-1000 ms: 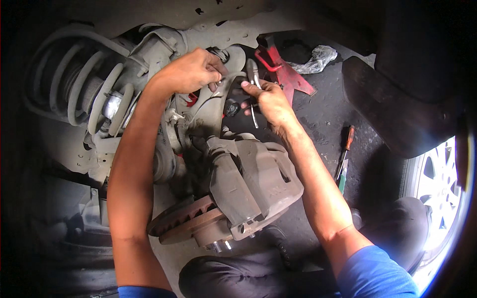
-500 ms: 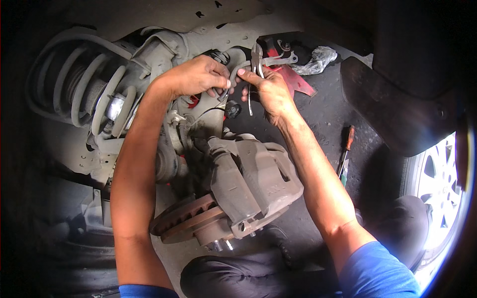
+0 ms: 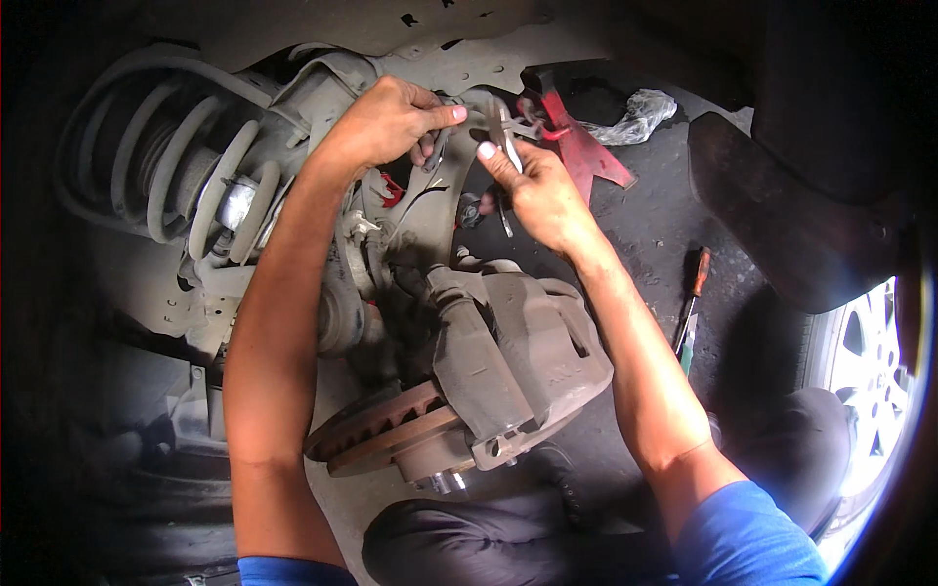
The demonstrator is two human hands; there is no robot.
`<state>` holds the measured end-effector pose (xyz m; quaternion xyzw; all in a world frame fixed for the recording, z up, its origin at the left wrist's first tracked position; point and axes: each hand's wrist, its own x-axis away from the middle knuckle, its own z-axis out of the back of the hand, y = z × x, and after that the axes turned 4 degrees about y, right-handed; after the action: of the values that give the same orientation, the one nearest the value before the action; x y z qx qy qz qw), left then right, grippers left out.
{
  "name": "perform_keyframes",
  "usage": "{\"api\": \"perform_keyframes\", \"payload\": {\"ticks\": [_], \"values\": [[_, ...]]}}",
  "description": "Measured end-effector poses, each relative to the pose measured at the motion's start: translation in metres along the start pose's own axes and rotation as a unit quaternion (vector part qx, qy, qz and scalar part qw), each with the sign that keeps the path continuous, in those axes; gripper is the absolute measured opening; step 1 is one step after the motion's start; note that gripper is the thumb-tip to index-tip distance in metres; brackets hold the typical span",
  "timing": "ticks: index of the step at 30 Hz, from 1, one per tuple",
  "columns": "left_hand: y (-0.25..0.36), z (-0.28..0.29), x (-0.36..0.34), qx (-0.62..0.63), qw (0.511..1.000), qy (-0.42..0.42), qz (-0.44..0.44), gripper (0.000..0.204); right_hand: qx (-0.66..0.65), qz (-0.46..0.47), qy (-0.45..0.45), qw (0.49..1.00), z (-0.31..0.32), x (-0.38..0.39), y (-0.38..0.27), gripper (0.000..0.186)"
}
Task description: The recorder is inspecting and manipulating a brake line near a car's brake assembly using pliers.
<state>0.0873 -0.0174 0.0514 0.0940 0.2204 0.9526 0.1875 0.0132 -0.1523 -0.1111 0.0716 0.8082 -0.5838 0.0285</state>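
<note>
Left hand: my left hand point(image 3: 389, 127) is closed, thumb and fingers pinching a grey piece point(image 3: 437, 151), partly hidden by my fingers.
Right hand: my right hand point(image 3: 542, 200) is clamped around the pliers point(image 3: 503, 137), thumb along them.
Pliers: they point up, just right of my left hand; their tip is too blurred for me to tell its state.
Below my hands: the caliper point(image 3: 528, 361) sits over the rusty disc point(image 3: 391, 439).
Left side: the spring point(image 3: 210, 190) stands beyond my left forearm.
Right side: the red stand point(image 3: 576, 151) is behind my right hand; a screwdriver point(image 3: 702, 273) lies on the floor point(image 3: 645, 244).
</note>
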Motion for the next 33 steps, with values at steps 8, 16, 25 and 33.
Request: {"api": "perform_keyframes", "payload": {"ticks": [8, 16, 25, 33], "values": [[0.0, 0.0, -0.001, -0.005, 0.999, 0.035, 0.002, 0.044, 0.009, -0.028, -0.119, 0.993, 0.007, 0.01, -0.008, 0.034], [0.004, -0.002, 0.004, -0.027, 0.998, 0.054, -0.001, 0.043, -0.033, -0.077, -0.185, 0.979, 0.024, 0.014, -0.008, 0.035], [0.006, -0.002, 0.002, -0.036, 0.998, 0.053, 0.02, 0.042, -0.065, -0.102, -0.232, 0.965, 0.025, 0.005, -0.008, 0.045], [0.007, -0.004, 0.002, -0.057, 0.997, 0.055, 0.015, 0.042, -0.099, -0.135, -0.262, 0.95, 0.031, -0.001, -0.007, 0.049]]}}
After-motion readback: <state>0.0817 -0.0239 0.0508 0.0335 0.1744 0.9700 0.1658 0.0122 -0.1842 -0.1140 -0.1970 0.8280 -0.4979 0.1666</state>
